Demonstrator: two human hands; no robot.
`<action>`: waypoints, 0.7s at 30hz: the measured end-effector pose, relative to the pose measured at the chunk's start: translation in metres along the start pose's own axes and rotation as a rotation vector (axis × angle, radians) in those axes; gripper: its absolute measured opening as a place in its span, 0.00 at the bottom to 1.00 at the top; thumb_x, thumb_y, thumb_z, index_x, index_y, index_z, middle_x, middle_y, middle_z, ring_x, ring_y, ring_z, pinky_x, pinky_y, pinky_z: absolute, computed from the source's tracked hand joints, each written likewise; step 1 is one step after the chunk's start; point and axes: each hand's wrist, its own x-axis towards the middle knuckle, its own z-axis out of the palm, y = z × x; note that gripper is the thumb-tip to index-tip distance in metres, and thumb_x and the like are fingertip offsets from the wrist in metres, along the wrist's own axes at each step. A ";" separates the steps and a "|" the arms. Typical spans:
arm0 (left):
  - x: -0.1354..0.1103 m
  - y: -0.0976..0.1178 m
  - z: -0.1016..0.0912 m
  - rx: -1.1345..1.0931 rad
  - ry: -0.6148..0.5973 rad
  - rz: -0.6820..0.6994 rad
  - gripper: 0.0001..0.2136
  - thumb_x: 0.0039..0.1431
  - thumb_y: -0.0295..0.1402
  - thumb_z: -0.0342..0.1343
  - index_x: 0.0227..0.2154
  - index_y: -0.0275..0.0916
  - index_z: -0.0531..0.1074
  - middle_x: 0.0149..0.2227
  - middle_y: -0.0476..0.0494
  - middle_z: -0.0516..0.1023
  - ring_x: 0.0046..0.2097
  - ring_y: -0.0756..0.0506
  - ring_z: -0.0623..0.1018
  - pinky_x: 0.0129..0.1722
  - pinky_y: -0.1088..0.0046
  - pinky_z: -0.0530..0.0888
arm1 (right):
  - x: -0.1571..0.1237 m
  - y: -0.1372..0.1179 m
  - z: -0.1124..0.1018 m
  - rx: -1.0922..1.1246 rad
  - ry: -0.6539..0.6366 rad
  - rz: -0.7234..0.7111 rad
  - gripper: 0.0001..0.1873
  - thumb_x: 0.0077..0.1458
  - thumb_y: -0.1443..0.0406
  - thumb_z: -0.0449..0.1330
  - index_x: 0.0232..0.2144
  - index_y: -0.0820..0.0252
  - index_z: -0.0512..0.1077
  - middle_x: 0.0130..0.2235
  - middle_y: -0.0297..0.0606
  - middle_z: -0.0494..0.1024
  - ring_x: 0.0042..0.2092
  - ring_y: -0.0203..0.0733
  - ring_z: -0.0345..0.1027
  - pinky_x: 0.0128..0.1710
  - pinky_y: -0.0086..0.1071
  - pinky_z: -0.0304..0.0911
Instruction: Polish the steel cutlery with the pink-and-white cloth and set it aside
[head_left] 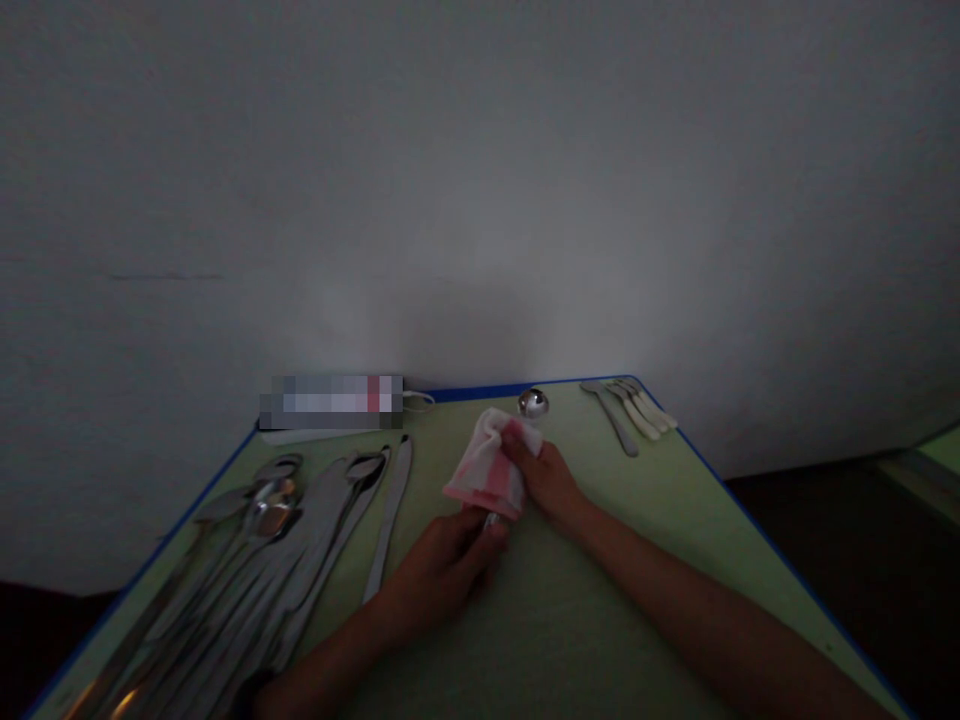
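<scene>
Near the middle of the table, my left hand (454, 560) is closed around the metal handle end of a ladle. The shiny round bowl of the ladle (533, 403) shows beyond the cloth, close to the back edge. A white and pink cloth (487, 465) wraps the handle between the two and hides most of it. My right hand (551, 480) grips the cloth, its fingers pressed into the folds around the handle.
A large heap of metal utensils (277, 590) covers the table's left side, with a single knife-like utensil (390, 515) beside it. At back right lie a metal spoon (615, 425) and several white-handled forks (643, 410). A blurred box (330, 403) stands at back left, against the wall.
</scene>
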 end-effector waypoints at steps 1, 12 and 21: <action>0.000 0.000 0.000 -0.006 -0.007 -0.001 0.17 0.59 0.46 0.43 0.25 0.37 0.63 0.18 0.55 0.66 0.18 0.54 0.65 0.17 0.81 0.60 | -0.001 -0.001 0.000 -0.037 0.003 -0.013 0.19 0.47 0.51 0.57 0.24 0.63 0.71 0.19 0.31 0.68 0.20 0.30 0.56 0.20 0.24 0.50; 0.004 -0.002 0.001 -0.025 0.025 -0.186 0.26 0.57 0.53 0.36 0.17 0.37 0.64 0.11 0.54 0.62 0.14 0.53 0.63 0.15 0.79 0.59 | -0.004 -0.006 0.003 -0.305 -0.093 -0.115 0.18 0.48 0.54 0.57 0.32 0.64 0.74 0.23 0.33 0.71 0.23 0.31 0.57 0.21 0.24 0.54; 0.002 -0.001 0.002 0.017 -0.015 -0.161 0.28 0.58 0.53 0.36 0.15 0.37 0.64 0.13 0.53 0.63 0.17 0.53 0.63 0.18 0.78 0.59 | -0.004 -0.006 0.005 -0.302 -0.093 -0.128 0.18 0.50 0.55 0.56 0.35 0.63 0.74 0.27 0.33 0.73 0.26 0.31 0.60 0.23 0.24 0.56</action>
